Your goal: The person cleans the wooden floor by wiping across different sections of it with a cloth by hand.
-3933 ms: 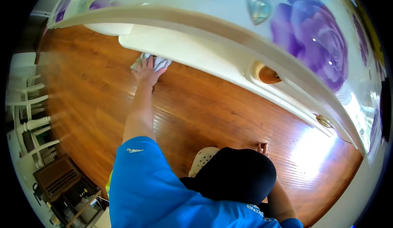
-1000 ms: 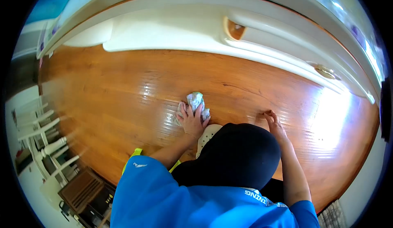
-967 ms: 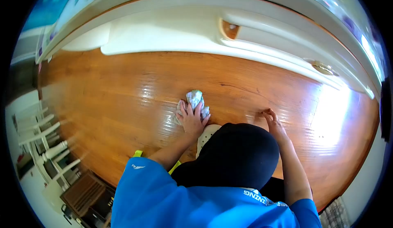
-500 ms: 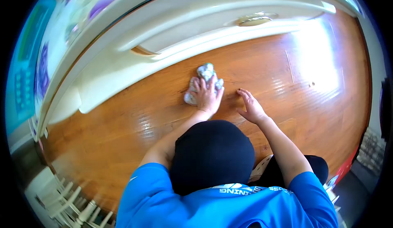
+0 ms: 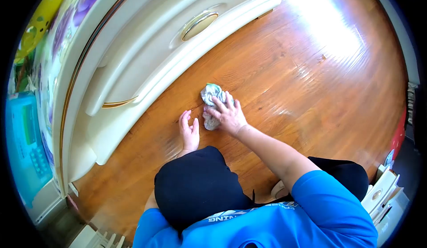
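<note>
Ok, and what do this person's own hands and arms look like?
The left hand and right hand are bare, with no gloves, bracelet or watch showing. The arms come out of short, bright blue sleeves, part of a shirt with white lettering.

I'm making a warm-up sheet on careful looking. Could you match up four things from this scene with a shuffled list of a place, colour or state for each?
Things
1. Cloth
2. Left hand
3. Shirt
4. Right hand

Place, colour or state
A. Bright blue with white lettering
B. Fingers spread over patterned fabric
C. Crumpled on the wood floor
D. Holding nothing, fingers apart from the fabric

Right pairs: 1-C, 2-D, 3-A, 4-B
</note>
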A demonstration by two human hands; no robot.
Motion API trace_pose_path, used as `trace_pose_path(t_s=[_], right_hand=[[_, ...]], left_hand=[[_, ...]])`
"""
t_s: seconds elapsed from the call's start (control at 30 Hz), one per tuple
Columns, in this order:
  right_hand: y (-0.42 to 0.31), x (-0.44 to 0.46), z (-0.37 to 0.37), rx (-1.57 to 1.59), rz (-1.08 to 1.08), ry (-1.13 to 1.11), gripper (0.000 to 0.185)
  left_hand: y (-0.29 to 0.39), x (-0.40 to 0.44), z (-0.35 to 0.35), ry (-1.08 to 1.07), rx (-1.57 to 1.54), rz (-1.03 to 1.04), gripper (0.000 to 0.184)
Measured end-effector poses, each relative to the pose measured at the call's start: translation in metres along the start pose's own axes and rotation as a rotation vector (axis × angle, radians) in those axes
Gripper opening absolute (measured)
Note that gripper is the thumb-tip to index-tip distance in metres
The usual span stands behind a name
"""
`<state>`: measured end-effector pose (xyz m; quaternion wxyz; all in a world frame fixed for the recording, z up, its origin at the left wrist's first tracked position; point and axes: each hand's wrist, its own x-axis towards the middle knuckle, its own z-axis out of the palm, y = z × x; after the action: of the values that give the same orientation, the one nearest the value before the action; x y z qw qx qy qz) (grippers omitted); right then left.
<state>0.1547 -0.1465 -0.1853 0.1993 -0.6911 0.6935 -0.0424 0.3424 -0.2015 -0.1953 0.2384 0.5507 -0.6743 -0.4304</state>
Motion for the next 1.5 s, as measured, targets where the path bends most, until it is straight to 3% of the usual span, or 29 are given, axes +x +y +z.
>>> trace_pose_path(t_s=[0.07, 0.13, 0.2, 0.27, 0.3, 0.33, 0.43, 0.53, 0.6, 0.63, 0.67, 0.77, 0.87, 1.0, 1.17, 1.2, 1.27, 1.3, 1.4, 1.47, 1.5], right_hand=[[0.017, 0.005, 0.0, -0.055, -0.004, 0.062, 0.048], [0.048, 0.003, -0.013, -0.072, 0.128, 0.061, 0.05], [0.079, -0.006, -0.035, -0.092, 0.324, 0.058, 0.058], [0.122, -0.015, -0.031, -0.155, 0.537, 0.168, 0.068], [0.137, -0.018, -0.036, -0.139, 0.625, 0.201, 0.067], [0.145, -0.018, -0.042, -0.121, 0.715, 0.23, 0.066], [0.155, 0.008, -0.041, -0.029, 0.655, 0.355, 0.059], [0.109, 0.052, -0.052, 0.112, 0.548, 0.407, 0.049], [0.067, 0.08, -0.05, 0.095, 0.288, 0.214, 0.038], [0.048, 0.094, -0.007, -0.04, 0.175, 0.306, 0.032], [0.02, 0.08, -0.02, 0.087, 0.04, 0.162, 0.027], [-0.018, 0.029, 0.012, 0.123, -0.211, 0.131, 0.023], [0.008, -0.044, 0.021, 0.157, -0.372, 0.12, 0.02], [0.088, -0.063, -0.003, -0.037, -0.278, 0.13, 0.024], [0.192, -0.03, -0.062, -0.331, 0.293, 0.182, 0.031], [0.202, -0.032, -0.096, -0.301, 0.442, 0.043, 0.032], [0.254, -0.055, -0.091, -0.206, 0.569, 0.115, 0.043], [0.273, -0.072, -0.084, -0.121, 0.524, 0.192, 0.046], [0.246, -0.115, -0.083, -0.139, 0.516, 0.029, 0.057], [0.21, -0.14, -0.074, -0.164, 0.438, -0.193, 0.062], [0.196, -0.151, -0.059, -0.162, 0.265, -0.233, 0.064]], left_hand=[[-0.007, -0.001, -0.014, -0.045, 0.088, -0.012, 0.042], [-0.026, 0.001, -0.025, -0.003, 0.41, 0.243, 0.047], [-0.028, 0.0, -0.035, -0.042, 0.545, 0.228, 0.057], [-0.007, -0.005, -0.04, -0.245, 0.889, 0.013, 0.071], [-0.021, -0.009, -0.038, -0.278, 0.902, 0.066, 0.083], [-0.021, -0.009, -0.037, -0.279, 0.896, 0.061, 0.083], [-0.018, -0.008, -0.032, -0.301, 0.943, 0.025, 0.089], [-0.013, -0.007, -0.031, -0.33, 0.966, -0.004, 0.089], [-0.021, -0.008, -0.031, -0.306, 0.96, 0.038, 0.09], [-0.016, -0.007, -0.028, -0.334, 0.993, -0.02, 0.089], [-0.014, -0.007, -0.027, -0.351, 0.989, -0.007, 0.089], [-0.014, -0.006, -0.029, -0.389, 1.037, -0.074, 0.093], [-0.015, -0.008, -0.03, -0.362, 1.049, -0.013, 0.094], [-0.02, -0.011, -0.026, -0.312, 1.063, 0.008, 0.097], [-0.004, -0.008, -0.025, -0.312, 1.067, -0.017, 0.095], [-0.007, -0.008, -0.026, -0.299, 1.064, 0.025, 0.094], [-0.012, -0.01, -0.026, -0.301, 1.068, 0.059, 0.094], [-0.015, -0.01, -0.025, -0.28, 1.067, 0.098, 0.093], [-0.016, -0.01, -0.024, -0.257, 1.074, 0.136, 0.092], [-0.011, -0.011, -0.02, -0.249, 1.094, 0.039, 0.092], [-0.018, -0.01, -0.019, -0.275, 1.09, -0.002, 0.095]])
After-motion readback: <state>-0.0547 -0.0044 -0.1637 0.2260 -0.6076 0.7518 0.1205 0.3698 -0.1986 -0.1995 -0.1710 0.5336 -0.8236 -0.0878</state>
